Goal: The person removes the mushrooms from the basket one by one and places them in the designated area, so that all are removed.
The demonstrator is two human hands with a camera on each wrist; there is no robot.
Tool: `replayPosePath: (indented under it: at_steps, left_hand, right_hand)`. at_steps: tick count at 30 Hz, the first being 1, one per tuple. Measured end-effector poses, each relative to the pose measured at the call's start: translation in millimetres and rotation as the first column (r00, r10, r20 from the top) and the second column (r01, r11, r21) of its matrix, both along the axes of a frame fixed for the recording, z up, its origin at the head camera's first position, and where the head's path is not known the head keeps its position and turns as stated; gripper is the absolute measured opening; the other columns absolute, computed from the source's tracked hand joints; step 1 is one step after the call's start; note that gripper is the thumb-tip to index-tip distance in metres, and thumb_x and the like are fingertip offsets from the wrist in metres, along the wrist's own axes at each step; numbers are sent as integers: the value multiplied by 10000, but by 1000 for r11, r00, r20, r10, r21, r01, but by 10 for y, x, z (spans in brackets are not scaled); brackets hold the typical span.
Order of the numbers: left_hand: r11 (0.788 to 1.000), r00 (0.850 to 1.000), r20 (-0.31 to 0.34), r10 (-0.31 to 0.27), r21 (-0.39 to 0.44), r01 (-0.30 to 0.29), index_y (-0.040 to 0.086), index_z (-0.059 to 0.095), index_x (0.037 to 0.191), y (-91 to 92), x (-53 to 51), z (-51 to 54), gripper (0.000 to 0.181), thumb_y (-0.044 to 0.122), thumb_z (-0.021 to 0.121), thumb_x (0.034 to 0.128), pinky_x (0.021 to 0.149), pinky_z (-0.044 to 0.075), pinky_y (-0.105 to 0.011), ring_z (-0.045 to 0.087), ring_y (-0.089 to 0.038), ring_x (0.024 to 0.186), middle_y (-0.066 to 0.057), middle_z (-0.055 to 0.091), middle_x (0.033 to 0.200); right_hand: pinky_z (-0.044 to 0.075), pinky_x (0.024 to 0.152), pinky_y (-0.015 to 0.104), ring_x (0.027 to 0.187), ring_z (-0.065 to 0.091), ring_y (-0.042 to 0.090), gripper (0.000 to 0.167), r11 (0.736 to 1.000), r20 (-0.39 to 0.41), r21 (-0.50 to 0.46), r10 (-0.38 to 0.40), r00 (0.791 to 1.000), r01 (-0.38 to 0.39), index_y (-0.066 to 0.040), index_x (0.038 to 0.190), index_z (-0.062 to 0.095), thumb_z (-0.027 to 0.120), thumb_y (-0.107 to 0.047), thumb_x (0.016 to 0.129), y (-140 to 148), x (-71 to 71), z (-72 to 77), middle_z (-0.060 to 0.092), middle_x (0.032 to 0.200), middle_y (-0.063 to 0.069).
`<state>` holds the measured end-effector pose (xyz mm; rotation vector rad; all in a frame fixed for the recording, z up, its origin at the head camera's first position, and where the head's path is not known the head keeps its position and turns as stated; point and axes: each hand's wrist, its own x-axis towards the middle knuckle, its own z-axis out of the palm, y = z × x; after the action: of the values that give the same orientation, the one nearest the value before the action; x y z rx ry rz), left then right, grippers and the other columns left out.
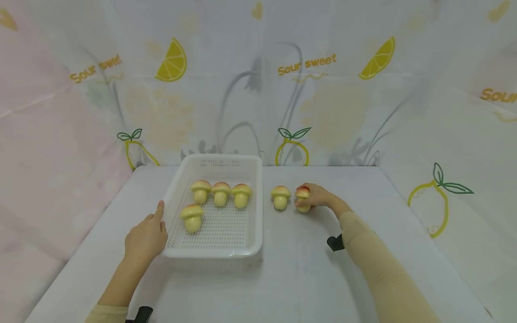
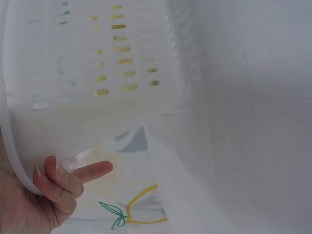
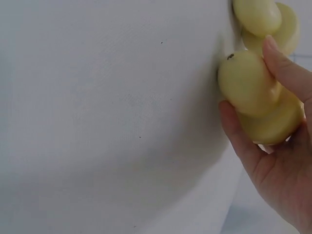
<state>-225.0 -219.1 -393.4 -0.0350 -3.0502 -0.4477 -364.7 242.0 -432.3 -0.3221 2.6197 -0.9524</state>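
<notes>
My right hand (image 1: 317, 196) grips a toy mushroom (image 1: 302, 193), yellow with a reddish top, on the table right of the basket. In the right wrist view, thumb and fingers lie on either side of this mushroom (image 3: 246, 80). Just left of it in the head view stands a second mushroom (image 1: 280, 197), untouched. At the left side of a white perforated plastic basket (image 1: 258, 215), my left hand (image 1: 146, 237) holds the rim. Its fingers curl below the rim in the left wrist view, the index finger (image 2: 95, 170) stretched out. Several similar mushrooms (image 1: 220, 197) lie in the basket.
A white cloth covers the table (image 1: 299, 278). Behind it hangs a pale curtain (image 1: 242, 89) printed with lemons and lettering. The table's back edge runs just behind the basket. Dark straps (image 1: 335, 243) sit near both wrists.
</notes>
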Motion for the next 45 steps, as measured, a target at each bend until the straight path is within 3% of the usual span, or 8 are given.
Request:
replayPosePath:
  at_steps: [7,22,26,32,45]
  left_hand:
    - [1000,1000,21,4,7,-5,-53,205,1486,8,-15,46,554,104,393,989,476,439,-375,493,-260,535,-384,472,1269]
    - [1000,1000,22,3,20,-4,-51,199,1488,13,-9,9,553,105,388,992,467,433,-356,477,-248,516,-386,464,1280]
    - [1000,1000,25,13,8,-13,-45,204,1489,20,-17,21,557,110,392,988,506,466,-426,552,-334,589,-375,467,1287]
    - [1000,999,37,12,7,-12,-46,200,1490,15,7,32,556,106,387,989,478,443,-379,501,-265,531,-380,459,1292]
    - [1000,999,32,7,2,-7,-46,202,1490,16,4,41,555,110,389,991,484,447,-385,512,-274,553,-382,466,1279]
  right_hand:
    - [510,723,316,1029,529,273,728,998,1,32,49,999,-49,9,1396,426,756,-293,822,3,-32,10,526,1238,202]
    - [513,720,322,1008,529,278,813,999,-8,28,30,1000,-30,34,1428,358,753,-335,821,51,-43,-16,503,1259,233]
    - [511,718,316,1008,529,276,796,1000,-14,24,19,1000,-19,26,1423,374,756,-328,821,49,-27,-23,500,1274,227]
    - [493,739,319,1006,524,274,718,1000,-36,8,28,999,-28,21,1386,429,760,-279,824,6,3,-19,518,1244,209]
    - [492,737,314,990,530,262,730,999,-30,26,44,999,-43,38,1374,436,763,-307,820,10,-21,-27,537,1201,194]
